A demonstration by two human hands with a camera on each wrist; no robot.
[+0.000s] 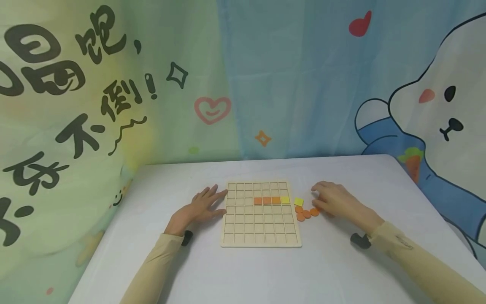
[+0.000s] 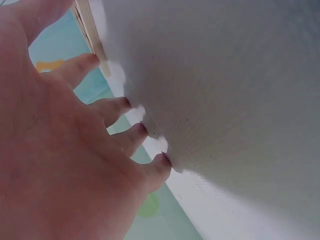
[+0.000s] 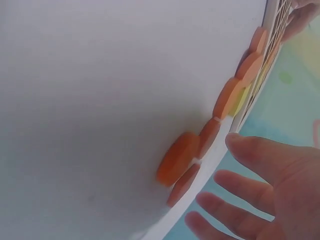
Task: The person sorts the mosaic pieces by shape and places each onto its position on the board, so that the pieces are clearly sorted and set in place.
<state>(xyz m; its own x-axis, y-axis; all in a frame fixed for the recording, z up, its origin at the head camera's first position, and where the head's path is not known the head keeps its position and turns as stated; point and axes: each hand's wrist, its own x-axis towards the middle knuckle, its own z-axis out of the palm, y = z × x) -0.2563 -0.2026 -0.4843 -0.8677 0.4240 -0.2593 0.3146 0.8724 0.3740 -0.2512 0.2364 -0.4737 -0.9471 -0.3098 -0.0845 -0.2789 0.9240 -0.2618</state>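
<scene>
A wooden grid board (image 1: 243,219) lies flat on the table. One of its upper rows holds three orange square tiles (image 1: 267,200) and a yellow tile (image 1: 285,200) side by side. My left hand (image 1: 201,206) spreads its fingers at the board's left edge, with thumb and index finger touching it; the other fingertips (image 2: 162,162) rest on the tabletop. Right of the board lie a loose yellow tile (image 1: 298,202) and several orange discs (image 1: 306,214). Beside those discs is my right hand (image 1: 338,200), its thumb (image 3: 245,145) and fingers apart with nothing visible between them.
A white cloth covers the table (image 1: 182,270). Behind it hangs a printed curtain (image 1: 296,84) with a cartoon bear on the right and dark lettering on the left. Both wrists carry a small black device (image 1: 360,240) under beige sleeves.
</scene>
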